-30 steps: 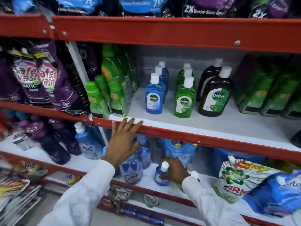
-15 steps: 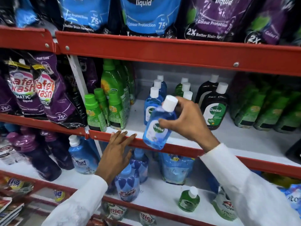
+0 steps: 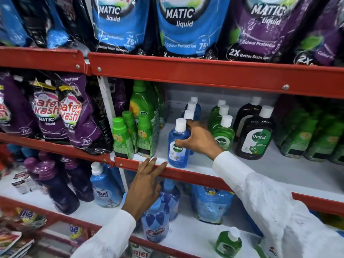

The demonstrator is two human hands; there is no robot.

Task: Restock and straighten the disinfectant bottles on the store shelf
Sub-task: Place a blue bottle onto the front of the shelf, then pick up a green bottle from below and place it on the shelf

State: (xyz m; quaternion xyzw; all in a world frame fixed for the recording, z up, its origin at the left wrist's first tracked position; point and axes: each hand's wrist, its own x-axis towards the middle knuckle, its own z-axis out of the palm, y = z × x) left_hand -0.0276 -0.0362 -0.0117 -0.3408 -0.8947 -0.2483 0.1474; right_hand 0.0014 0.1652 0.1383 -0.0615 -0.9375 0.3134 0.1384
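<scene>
A blue Dettol bottle [image 3: 177,148] with a white cap stands upright at the front of the middle shelf [image 3: 279,170], heading a row of blue bottles [image 3: 191,110]. My right hand [image 3: 200,139] grips its right side. To the right stand a row of green Dettol bottles [image 3: 223,135] and two dark brown Dettol bottles [image 3: 256,135]. My left hand [image 3: 145,185] rests with spread fingers on the shelf's red front rail [image 3: 186,174]. A small green Dettol bottle [image 3: 228,243] stands alone on the lower shelf.
Green-capped bottles [image 3: 122,138] crowd the left of the middle shelf, green pouches [image 3: 305,135] the right. Purple detergent pouches [image 3: 61,114] hang at left. Blue bottles and pouches [image 3: 106,189] fill the lower shelf. Large pouches [image 3: 184,25] sit above.
My right hand lifted the blue bottle from the lower shelf, carried it tilted, and set it upright at the front of the blue row. The left hand stayed on the rail.
</scene>
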